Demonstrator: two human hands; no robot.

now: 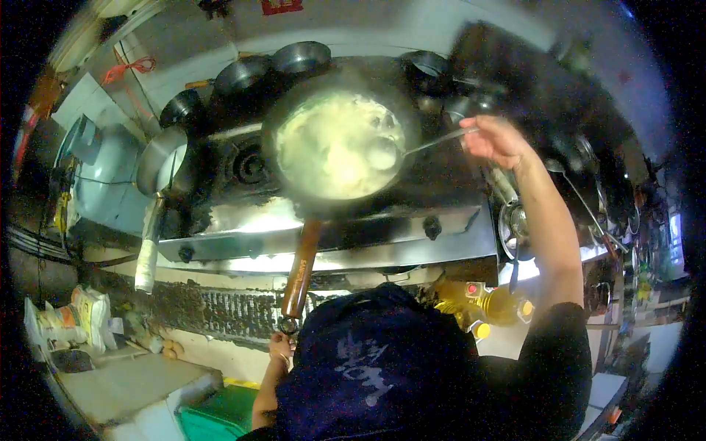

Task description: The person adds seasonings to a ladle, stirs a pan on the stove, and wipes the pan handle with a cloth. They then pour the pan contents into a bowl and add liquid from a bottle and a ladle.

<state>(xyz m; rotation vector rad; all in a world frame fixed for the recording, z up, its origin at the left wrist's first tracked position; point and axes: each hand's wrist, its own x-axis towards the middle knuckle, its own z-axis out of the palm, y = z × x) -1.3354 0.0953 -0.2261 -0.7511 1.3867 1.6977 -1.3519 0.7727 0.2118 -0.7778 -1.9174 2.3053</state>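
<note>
Two hands are busy at the steel stove [412, 235]. The right hand [500, 140], out on the far right, is clenched round the thin handle of a ladle [434, 140], whose bowl sits in the pale, foamy food [331, 147]. That food fills a big dark wok [342, 79] over the middle of the stove. The left hand [281, 345], near and low, grasps the end of the wok's long wooden handle [301, 264]. Left of the wok stands a smaller pan [158, 165], and more pans [301, 55] line the far edge. Yellow bottles [485, 301], probably oil, stand at the near right, below the stove.
</note>
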